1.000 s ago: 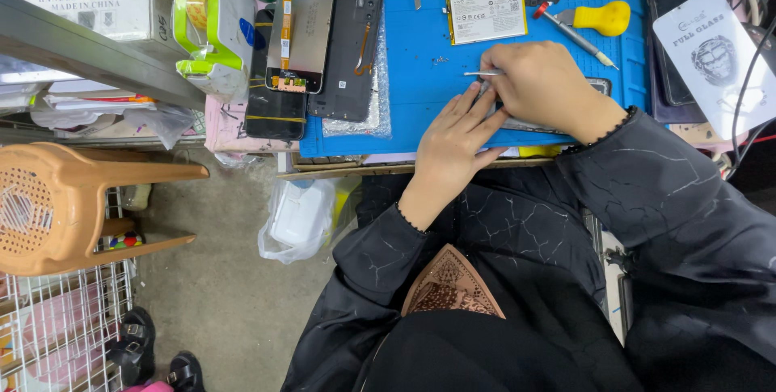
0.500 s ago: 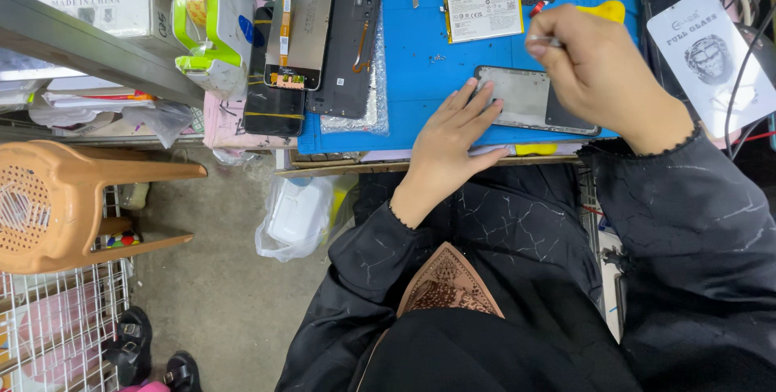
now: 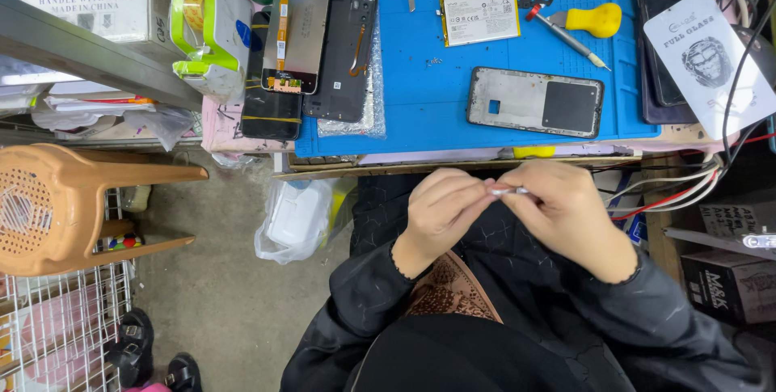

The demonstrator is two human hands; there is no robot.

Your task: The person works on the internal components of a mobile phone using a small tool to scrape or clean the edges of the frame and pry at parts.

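Hands together — left hand, right hand, pinching small metal tool

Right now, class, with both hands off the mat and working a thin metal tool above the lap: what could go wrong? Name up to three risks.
1. The thin metal tool, pinched between the left hand and right hand off the bench, could drop to the floor if the grip slips.
2. The open phone frame lies unguarded near the blue mat's front edge; a returning sleeve might nudge it.
3. The yellow-handled screwdriver could roll.
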